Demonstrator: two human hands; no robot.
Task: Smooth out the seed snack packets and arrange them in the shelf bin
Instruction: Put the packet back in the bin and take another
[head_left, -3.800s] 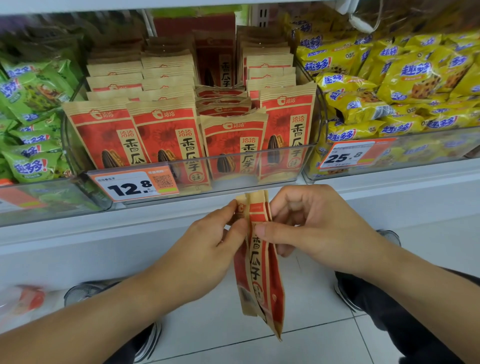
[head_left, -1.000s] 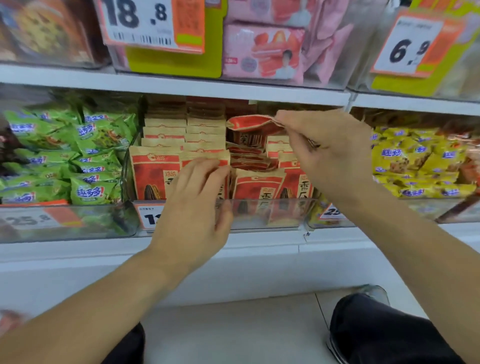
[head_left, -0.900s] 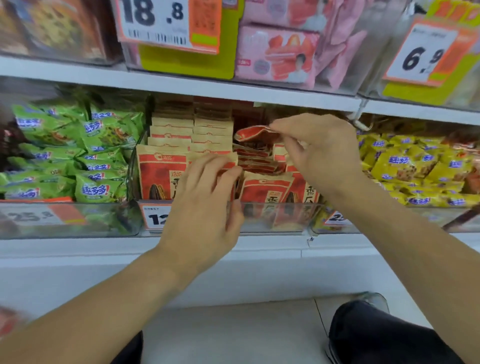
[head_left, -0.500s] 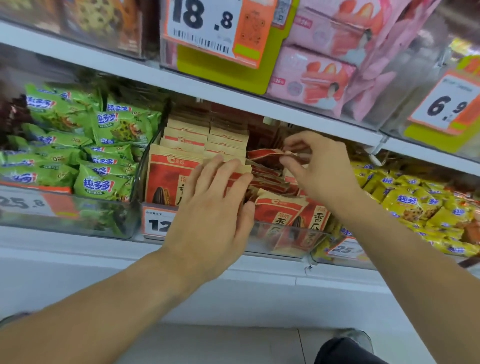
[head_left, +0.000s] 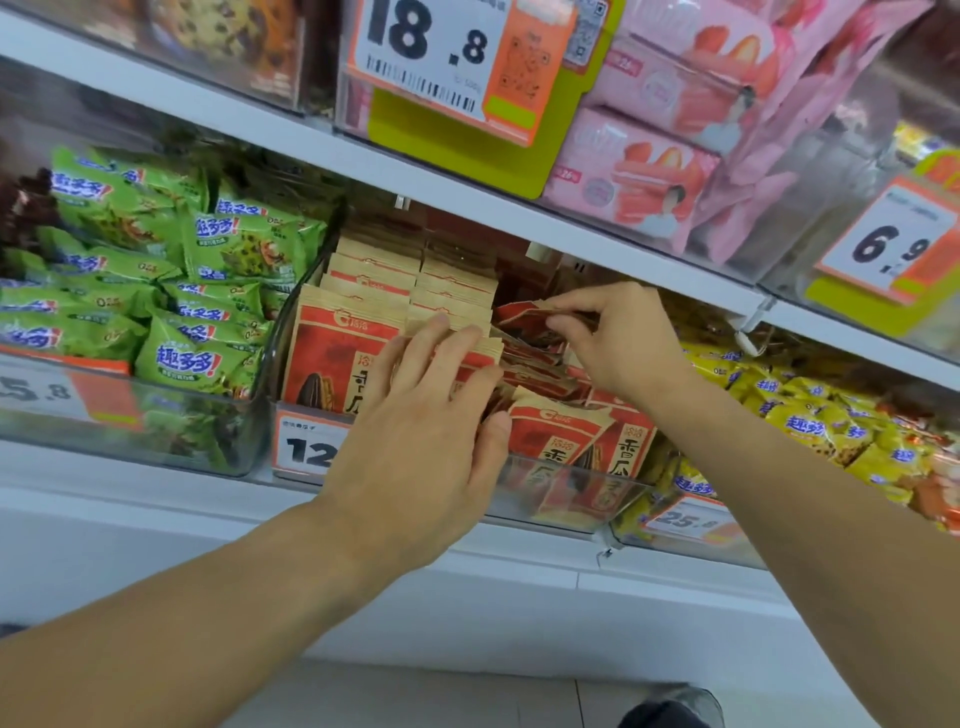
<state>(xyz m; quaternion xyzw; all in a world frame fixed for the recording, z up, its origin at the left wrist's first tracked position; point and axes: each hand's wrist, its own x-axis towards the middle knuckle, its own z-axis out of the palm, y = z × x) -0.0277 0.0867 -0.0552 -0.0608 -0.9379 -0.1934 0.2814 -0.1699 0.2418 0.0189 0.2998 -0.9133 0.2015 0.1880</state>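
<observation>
R hand (head_left: 621, 343) pinches a flat red/kraft seed packet (head_left: 524, 317), long axis sideways, above the clear shelf bin (head_left: 566, 493). L hand (head_left: 431, 410), fingers straight, presses upright packets (head_left: 337, 358) just left of that grip.

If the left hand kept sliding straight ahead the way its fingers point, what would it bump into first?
Probably the upright seed packets in the second row; the left hand already lies flat against that row's front packet. Depth is hard to judge.

I see green snack bags (head_left: 171, 291) left, yellow bags (head_left: 831, 426) right, pink boxes (head_left: 644, 176) above, beside an 18.8 price tag (head_left: 436, 57).
</observation>
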